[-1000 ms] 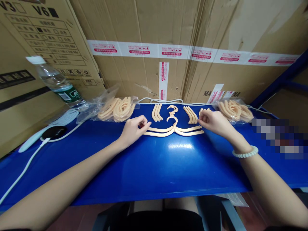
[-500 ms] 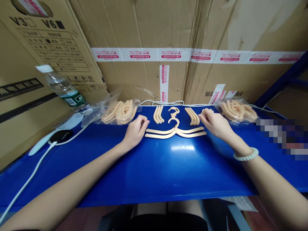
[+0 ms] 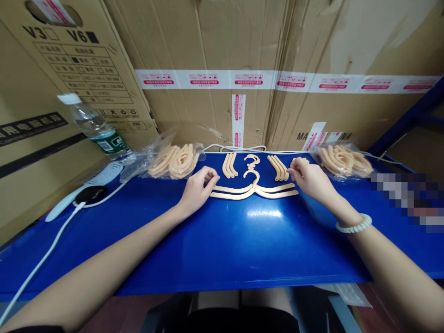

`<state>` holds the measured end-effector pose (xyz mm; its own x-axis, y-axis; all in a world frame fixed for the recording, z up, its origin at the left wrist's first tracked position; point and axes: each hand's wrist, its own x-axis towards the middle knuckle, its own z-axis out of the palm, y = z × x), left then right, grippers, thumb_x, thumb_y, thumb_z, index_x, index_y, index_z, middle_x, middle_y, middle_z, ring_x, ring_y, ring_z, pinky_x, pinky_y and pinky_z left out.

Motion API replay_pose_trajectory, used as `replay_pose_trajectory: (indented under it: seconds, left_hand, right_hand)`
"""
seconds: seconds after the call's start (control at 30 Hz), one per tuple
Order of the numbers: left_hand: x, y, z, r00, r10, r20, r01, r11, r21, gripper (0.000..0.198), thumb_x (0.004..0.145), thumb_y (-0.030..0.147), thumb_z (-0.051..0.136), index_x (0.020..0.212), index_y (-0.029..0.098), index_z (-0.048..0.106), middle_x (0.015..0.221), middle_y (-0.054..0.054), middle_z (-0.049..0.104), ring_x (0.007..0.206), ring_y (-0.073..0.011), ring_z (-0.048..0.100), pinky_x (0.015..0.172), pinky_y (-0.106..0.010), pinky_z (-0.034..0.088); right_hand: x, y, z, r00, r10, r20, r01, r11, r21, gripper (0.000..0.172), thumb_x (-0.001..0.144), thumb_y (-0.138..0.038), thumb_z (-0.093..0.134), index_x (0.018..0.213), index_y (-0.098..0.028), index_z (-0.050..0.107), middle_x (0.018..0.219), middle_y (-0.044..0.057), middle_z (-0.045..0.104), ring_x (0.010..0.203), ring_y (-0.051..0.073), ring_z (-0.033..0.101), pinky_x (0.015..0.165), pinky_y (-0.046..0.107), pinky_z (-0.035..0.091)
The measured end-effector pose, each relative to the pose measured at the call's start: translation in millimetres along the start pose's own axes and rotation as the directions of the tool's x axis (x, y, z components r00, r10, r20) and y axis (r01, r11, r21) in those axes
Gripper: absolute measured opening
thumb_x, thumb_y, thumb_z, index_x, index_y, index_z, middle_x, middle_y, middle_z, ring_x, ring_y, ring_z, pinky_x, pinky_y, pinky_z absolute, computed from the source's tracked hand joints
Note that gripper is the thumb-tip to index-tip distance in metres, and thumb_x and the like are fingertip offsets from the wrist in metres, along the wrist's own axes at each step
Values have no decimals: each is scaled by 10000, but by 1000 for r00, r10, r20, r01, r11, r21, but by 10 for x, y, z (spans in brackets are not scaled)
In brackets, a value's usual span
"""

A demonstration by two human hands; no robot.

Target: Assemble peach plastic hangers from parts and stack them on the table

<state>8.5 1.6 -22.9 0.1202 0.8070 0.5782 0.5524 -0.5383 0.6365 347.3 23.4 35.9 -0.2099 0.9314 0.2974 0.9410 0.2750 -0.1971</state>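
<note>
My left hand [image 3: 199, 188] rests on the blue table beside the left end of a folding hanger [image 3: 239, 196], fingers loosely curled with a gap between thumb and forefinger; nothing shows in it. The beige hanger has two pairs of curved arms and a hook pointing away from me. Behind it sit loose hooks [image 3: 251, 160], flanked by left arm pieces [image 3: 229, 165] and right arm pieces [image 3: 277, 167]. My right hand [image 3: 308, 176] is closed in a pinch next to the right arm pieces. Its fingers partly hide small beige parts [image 3: 301, 160]; whether it grips anything is hidden.
Clear bags of beige hanger parts lie at left [image 3: 175, 161] and right [image 3: 343, 159]. A water bottle [image 3: 99, 129], a pale blue hairbrush [image 3: 86, 187] and a black device [image 3: 90, 195] with a white cable are at the left. Cardboard [image 3: 208, 41] walls the back.
My left thumb has moved away from the curled fingers, and that hand shifts slightly right. My right fingers have changed their bend a little. The hanger and loose pieces stay in place.
</note>
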Motion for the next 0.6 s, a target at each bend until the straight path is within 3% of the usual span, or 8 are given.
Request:
replay_pose_trajectory:
  seconds: [0.07,0.17,0.37,0.6]
  left_hand:
    - [-2,11,2,1000,15,11,-15,1000,-23,161,960,284,493,966,193,626,912,-54,728,779,-168,688,741,-300,551]
    - [-11,39,-6,1000,24,13,-24,1000,-12,185,940,233,498,948,190,678,955,-57,764,798,-173,717,762,-309,570]
    - [-24,72,-30,999,50,-5,-50,999,-8,166,849,183,535,785,189,688,808,-26,765,702,-165,715,691,-287,577]
    - [-22,69,-27,995,96,22,-96,994,44,167,797,182,508,671,199,617,635,13,668,565,-130,611,591,-253,490]
  right_hand:
    - [1,23,4,999,-21,-44,24,996,83,125,922,-299,509,855,-213,569,790,81,721,732,236,652,683,328,465]
    - [-3,38,5,996,-1,-89,13,991,136,121,875,-260,524,829,-202,620,798,83,739,735,238,671,692,334,494]
    - [-40,-40,-41,993,-24,-116,40,990,135,156,781,-235,525,762,-186,671,733,68,719,693,219,657,683,308,488]
    - [-58,-98,-89,993,-21,-120,31,997,76,164,727,-259,535,632,-190,649,596,36,645,567,176,559,581,281,394]
